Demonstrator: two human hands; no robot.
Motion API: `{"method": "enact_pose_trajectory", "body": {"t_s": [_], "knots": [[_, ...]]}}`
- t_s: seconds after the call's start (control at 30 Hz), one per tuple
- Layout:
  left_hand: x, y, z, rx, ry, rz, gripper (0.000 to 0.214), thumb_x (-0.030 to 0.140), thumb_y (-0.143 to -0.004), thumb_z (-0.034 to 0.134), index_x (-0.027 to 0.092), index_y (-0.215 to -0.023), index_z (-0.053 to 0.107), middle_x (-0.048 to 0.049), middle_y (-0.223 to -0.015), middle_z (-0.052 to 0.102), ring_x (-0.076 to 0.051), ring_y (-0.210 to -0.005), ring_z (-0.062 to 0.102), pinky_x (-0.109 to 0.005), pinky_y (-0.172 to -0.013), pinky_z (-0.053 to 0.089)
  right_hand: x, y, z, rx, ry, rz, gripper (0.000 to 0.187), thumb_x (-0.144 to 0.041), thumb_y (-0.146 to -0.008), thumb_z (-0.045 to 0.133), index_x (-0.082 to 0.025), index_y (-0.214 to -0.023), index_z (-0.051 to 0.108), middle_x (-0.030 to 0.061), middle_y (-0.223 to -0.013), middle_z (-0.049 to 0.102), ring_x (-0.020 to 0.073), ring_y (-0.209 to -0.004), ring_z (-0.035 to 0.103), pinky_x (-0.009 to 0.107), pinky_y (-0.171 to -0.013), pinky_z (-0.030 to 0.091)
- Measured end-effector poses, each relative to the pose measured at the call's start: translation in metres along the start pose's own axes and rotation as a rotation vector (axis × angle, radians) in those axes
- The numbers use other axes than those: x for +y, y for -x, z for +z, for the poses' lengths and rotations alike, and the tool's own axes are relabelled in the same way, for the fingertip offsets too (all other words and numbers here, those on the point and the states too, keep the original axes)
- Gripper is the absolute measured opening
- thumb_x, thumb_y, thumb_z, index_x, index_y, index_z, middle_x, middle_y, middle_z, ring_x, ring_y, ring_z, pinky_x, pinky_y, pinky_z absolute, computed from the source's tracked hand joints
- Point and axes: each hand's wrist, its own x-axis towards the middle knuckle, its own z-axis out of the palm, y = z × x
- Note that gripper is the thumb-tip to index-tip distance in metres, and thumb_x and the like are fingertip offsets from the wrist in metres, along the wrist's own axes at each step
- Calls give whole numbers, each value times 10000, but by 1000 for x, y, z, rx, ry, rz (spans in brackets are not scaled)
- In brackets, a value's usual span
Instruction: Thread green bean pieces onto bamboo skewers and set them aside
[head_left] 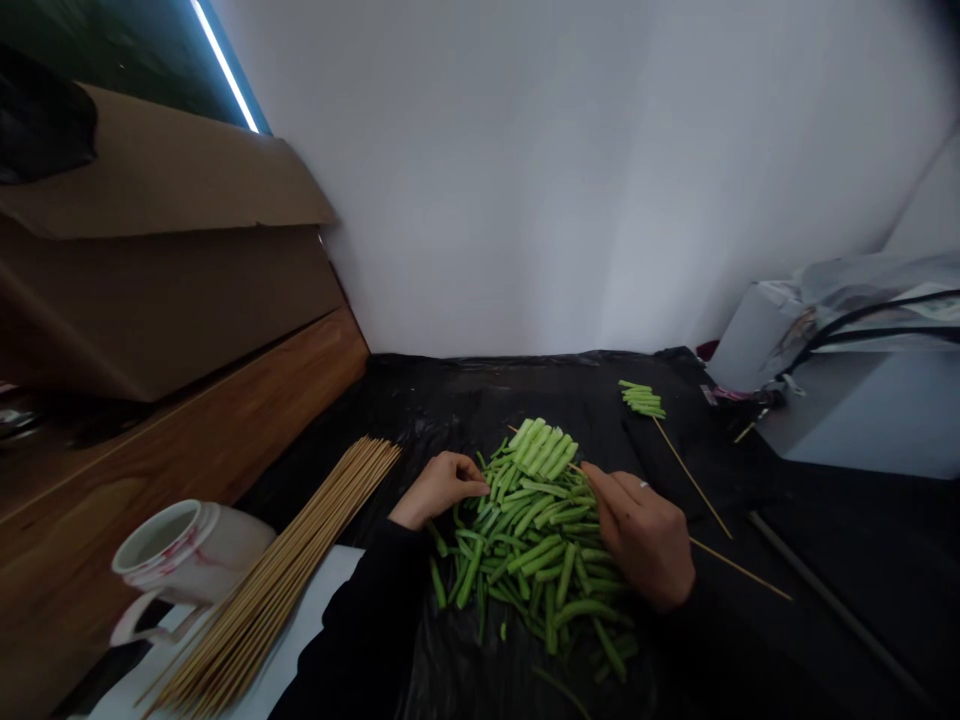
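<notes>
A table covered in crumpled black plastic sheeting (480, 400) fills the lower view, with a wooden board (195, 430) and flattened cardboard (165, 170) along its left side. Near the left edge, a long bundle of bamboo skewers (300, 560) lies on white paper (307, 600) beside a white mug with red markings (180, 555).

Mid-table, directly between the hands, lies a loose heap of cut green beans (532, 540). The pieces look light, stiff and smooth-skinned, so they would likely roll easily and could split if squeezed hard; the middle of a single piece seems the safest place to pinch.

The left hand (439, 490) sits at the heap's left edge, its fingers curled in, though whether its grip holds a piece is unclear. The right hand (637, 530) seems to have its grip closed on a thin wooden skewer (739, 565), which crosses the heap. This light, stiff stick is best held near its middle. Another skewer (694, 480), threaded with beans (643, 400), lies farther along the sheeting.
</notes>
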Motion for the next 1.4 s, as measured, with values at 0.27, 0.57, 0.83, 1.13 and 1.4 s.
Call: {"method": "enact_pose_trajectory", "body": {"t_s": [0.27, 0.57, 0.83, 1.13, 1.4], "knots": [[2, 3, -1, -18, 57, 16, 215, 363, -614, 743, 155, -667, 723, -36, -634, 676, -163, -590, 566, -261, -548, 400, -1, 0, 0, -5, -11, -4, 354, -73, -895, 439, -153, -1189, 620, 27, -786, 646, 135, -747, 605, 260, -695, 420], [32, 6, 1, 159, 515, 59, 218, 330, -691, 747, 138, -768, 677, -12, -691, 681, -112, -614, 577, -221, -597, 425, -2, 1, 0, -15, -24, -2, 353, -86, -903, 431, -156, -1195, 615, 36, -819, 663, 134, -771, 614, 247, -716, 426], [43, 5, 17, 82, 1350, -144, 270, 168, -707, 789, 124, -961, 707, -39, -832, 694, -83, -736, 642, -165, -660, 506, -3, 2, 1, -20, -14, -1, 364, -99, -904, 412, -170, -1198, 614, 40, -827, 673, 130, -753, 614, 246, -691, 434], [47, 4, 22, 123, 1424, -181, 130, 91, -744, 744, 101, -870, 714, -53, -808, 706, -79, -681, 646, -145, -611, 520, -7, 5, 2, -72, -60, -18, 377, -88, -897, 425, -159, -1221, 605, 46, -827, 658, 143, -790, 610, 247, -717, 434], [48, 5, 23, 122, 1406, -178, 154, 100, -735, 757, 96, -883, 714, -60, -793, 715, -89, -675, 654, -151, -603, 515, -10, 4, 2, -51, -48, -31, 379, -65, -887, 421, -156, -1189, 630, 41, -798, 650, 132, -773, 605, 237, -694, 428]]}}
